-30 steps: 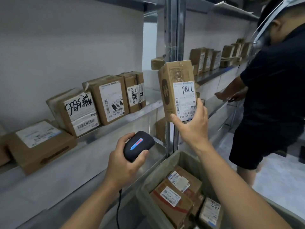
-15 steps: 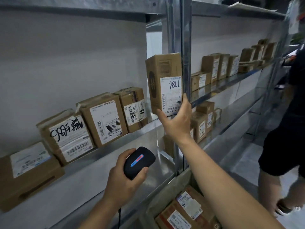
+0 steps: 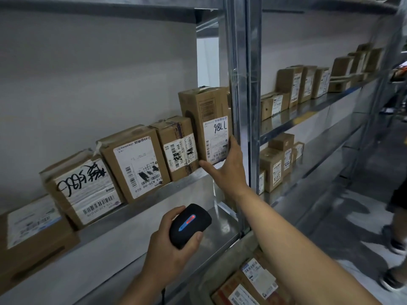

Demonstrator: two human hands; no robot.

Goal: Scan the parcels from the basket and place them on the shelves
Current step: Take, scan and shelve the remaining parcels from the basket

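Two metal shelves [image 3: 193,179] carry rows of cardboard parcels. Upright at the right end of the near row, just beside its neighbour [image 3: 178,148], stands the tall parcel [image 3: 207,124] labelled 98LL, its lower edge grasped by the right hand [image 3: 226,166]. Lower down, the left hand [image 3: 171,249] clasps a black scanner [image 3: 189,225].

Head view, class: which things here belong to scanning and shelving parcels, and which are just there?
Job:
- parcel marked 98LL, gripped at its base by right hand
- scanner in left hand
- shelf
- basket parcels

Just there:
- earlier shelved boxes
- steel upright
- another person's shoes
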